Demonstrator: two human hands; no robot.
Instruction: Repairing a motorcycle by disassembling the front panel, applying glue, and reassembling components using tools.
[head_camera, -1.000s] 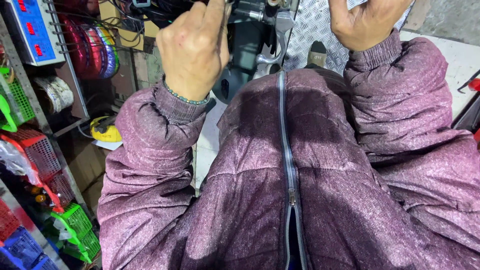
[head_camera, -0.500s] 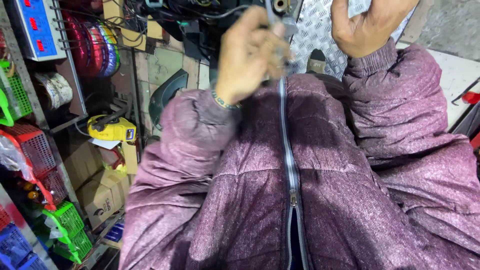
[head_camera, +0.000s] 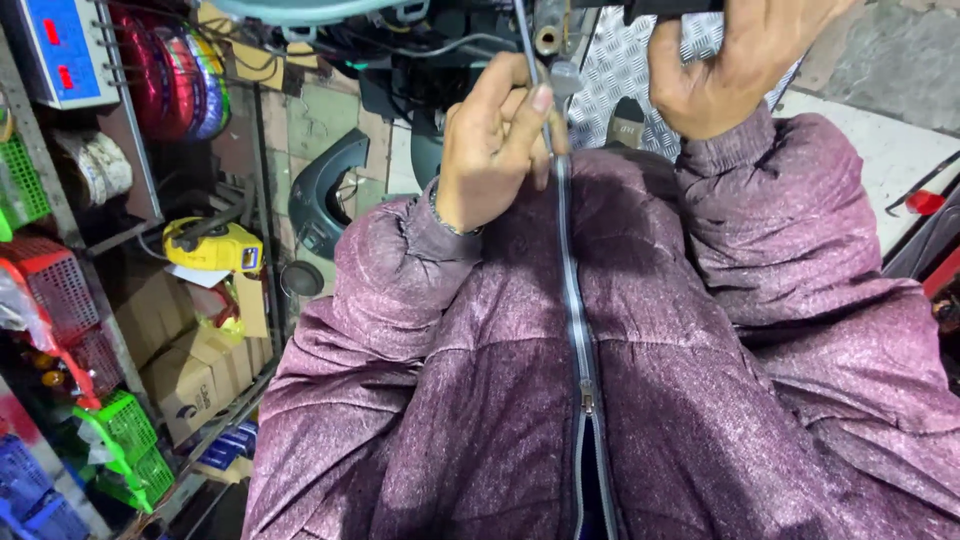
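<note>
Jacket: purple padded jacket (head_camera: 620, 400) fills the near field; its zip (head_camera: 575, 300) runs up the middle, slider low, opened a little at the bottom edge of the view.
Left sleeve: bent across the chest, wrist band showing at the cuff.
Left hand (head_camera: 495, 150): just above the top of the zip, fingers pinched around a thin grey cable (head_camera: 530, 60) that rises toward the machine; grip clenched on the cable, thumb and forefinger near a small grey end fitting (head_camera: 563, 75).
Right hand (head_camera: 725, 65): raised at the top right, grip wrapped around a dark bar (head_camera: 680, 8) at the frame's upper edge; only a short length of the bar shows.
Cable position: between the two hands, close to a round metal socket (head_camera: 547, 40), apart from it as far as can be told.
Machine: black housing and wiring (head_camera: 440, 50) behind the hands, over chequered metal plate (head_camera: 620, 70).
Left side, farther: yellow power tool (head_camera: 212, 245) on a shelf, cardboard boxes (head_camera: 190, 360) below, green basket (head_camera: 125, 430), red basket (head_camera: 60, 290).
Risk (judgement): pinch is narrow, so the cable could slip or kink if pulled at an angle.
Risk (judgement): the cable hangs just over the zip, so the end fitting could snag on the jacket.
</note>
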